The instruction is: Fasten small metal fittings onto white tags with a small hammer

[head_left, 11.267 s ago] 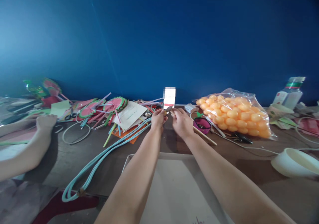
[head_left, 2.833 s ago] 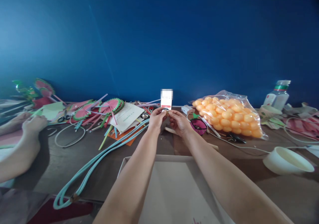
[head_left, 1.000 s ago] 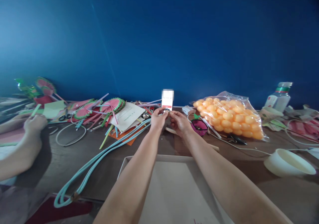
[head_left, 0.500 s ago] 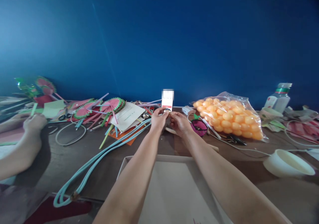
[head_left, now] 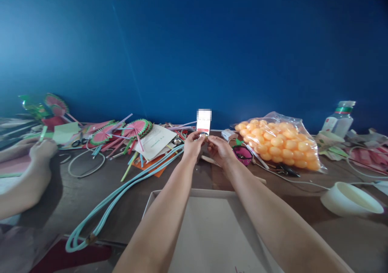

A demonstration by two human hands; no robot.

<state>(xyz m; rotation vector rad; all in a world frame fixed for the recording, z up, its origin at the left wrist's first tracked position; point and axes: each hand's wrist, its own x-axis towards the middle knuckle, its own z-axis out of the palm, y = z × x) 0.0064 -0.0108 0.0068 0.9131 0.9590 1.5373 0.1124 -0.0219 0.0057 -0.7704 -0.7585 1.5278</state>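
Out in front of me, my left hand (head_left: pixel 193 145) and my right hand (head_left: pixel 220 149) meet at their fingertips. Between them is a small shiny silvery piece (head_left: pixel 204 134), mostly covered by the fingers, so its kind does not show. My left thumb and fingers pinch it from the left. The right fingers are bent together against its other side. Just behind the hands stands a lit white screen or card (head_left: pixel 203 124) with a red band. A purple pouch-like item (head_left: pixel 242 155) lies right of my right hand. Under my forearms is an open shallow box (head_left: pixel 212 193).
A clear bag of orange balls (head_left: pixel 279 141) lies to the right, with a bottle (head_left: pixel 338 121) and tape roll (head_left: pixel 342 206) beyond. Pale blue tubing (head_left: pixel 121 188), paper fans (head_left: pixel 137 129) and papers (head_left: pixel 156 141) lie left. Another person's hand (head_left: pixel 44 149) works at far left.
My hands stay in the same place around the small silvery piece, with only a slight shift of the right fingers. The other person's hand has hardly moved.
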